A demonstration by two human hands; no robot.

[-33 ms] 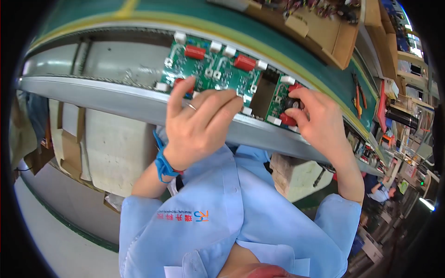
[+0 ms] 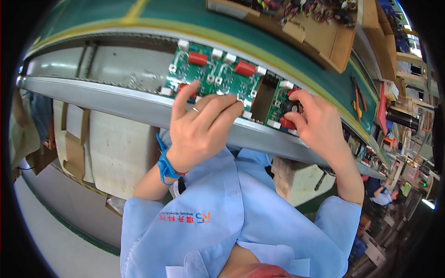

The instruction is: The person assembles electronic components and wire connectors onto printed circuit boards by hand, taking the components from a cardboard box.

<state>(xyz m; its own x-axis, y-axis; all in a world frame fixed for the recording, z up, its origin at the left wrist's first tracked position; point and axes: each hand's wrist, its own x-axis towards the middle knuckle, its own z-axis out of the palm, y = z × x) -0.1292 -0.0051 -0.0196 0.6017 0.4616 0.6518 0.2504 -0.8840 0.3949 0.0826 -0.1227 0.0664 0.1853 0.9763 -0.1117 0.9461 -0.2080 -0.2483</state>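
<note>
A green circuit board (image 2: 218,76) with red parts and white blocks lies on the grey conveyor rail (image 2: 92,95) in front of me. My left hand (image 2: 199,127) rests flat on the board's near edge, one finger raised apart from the others; it wears a ring and a blue wrist strap (image 2: 163,164). My right hand (image 2: 315,125) is at the board's right end, thumb and fingers pinched on a small black round component (image 2: 292,107) beside a red part (image 2: 286,123).
A green belt (image 2: 185,18) runs behind the rail. Cardboard boxes (image 2: 324,32) of components stand beyond it. Cutters (image 2: 357,95) lie on the belt at right. Cardboard and white foam (image 2: 116,153) sit under the rail. Shelves and another person (image 2: 382,194) are at far right.
</note>
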